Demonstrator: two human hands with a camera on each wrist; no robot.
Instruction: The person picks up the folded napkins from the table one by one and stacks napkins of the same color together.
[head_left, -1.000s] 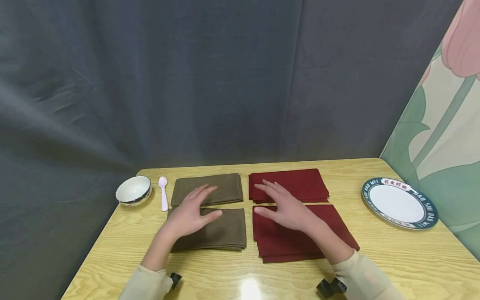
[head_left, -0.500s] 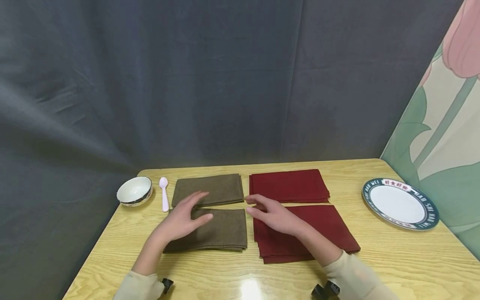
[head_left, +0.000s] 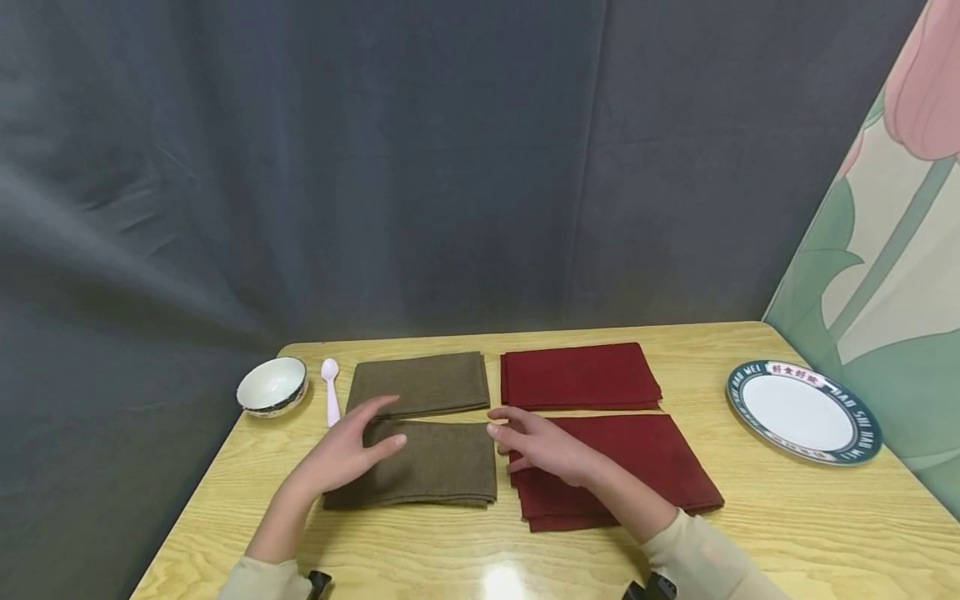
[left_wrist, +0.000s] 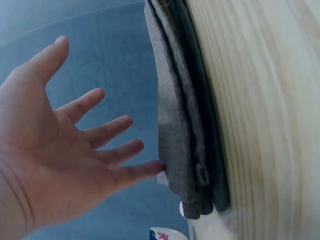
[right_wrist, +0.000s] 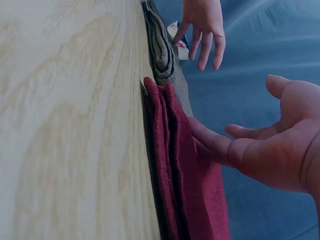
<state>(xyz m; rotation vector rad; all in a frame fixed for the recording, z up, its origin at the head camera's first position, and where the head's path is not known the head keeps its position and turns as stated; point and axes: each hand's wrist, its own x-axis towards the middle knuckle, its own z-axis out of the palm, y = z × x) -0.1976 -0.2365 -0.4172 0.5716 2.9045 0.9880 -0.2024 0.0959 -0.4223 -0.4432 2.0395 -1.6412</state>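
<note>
My left hand [head_left: 341, 450] hovers by the left side of the nearer folded brown cloth [head_left: 442, 467], fingers spread. In the left wrist view its little fingertip is right at the cloth's folded layers. My right hand [head_left: 551, 450] is over the left edge of the nearer folded red cloth [head_left: 622, 467], thumb and fingers apart and loosely bent. From the right wrist its lower fingers overlap the cloth's top. Neither hand holds anything. Behind lie a second folded brown cloth [head_left: 431, 379] and a second folded red cloth [head_left: 581, 375].
A white bowl [head_left: 270, 382] with a patterned outside stands at the table's left edge, with a pale pink spoon [head_left: 332, 392] beside it. On the right is a white plate [head_left: 798, 412] with a dark green lettered rim. A dark curtain [head_left: 450, 167] hangs behind the wooden table [head_left: 420, 558].
Both hands have moved left and lower in the head view, the right one to the red cloth's left edge. The cloths, bowl, spoon and plate stay where they were.
</note>
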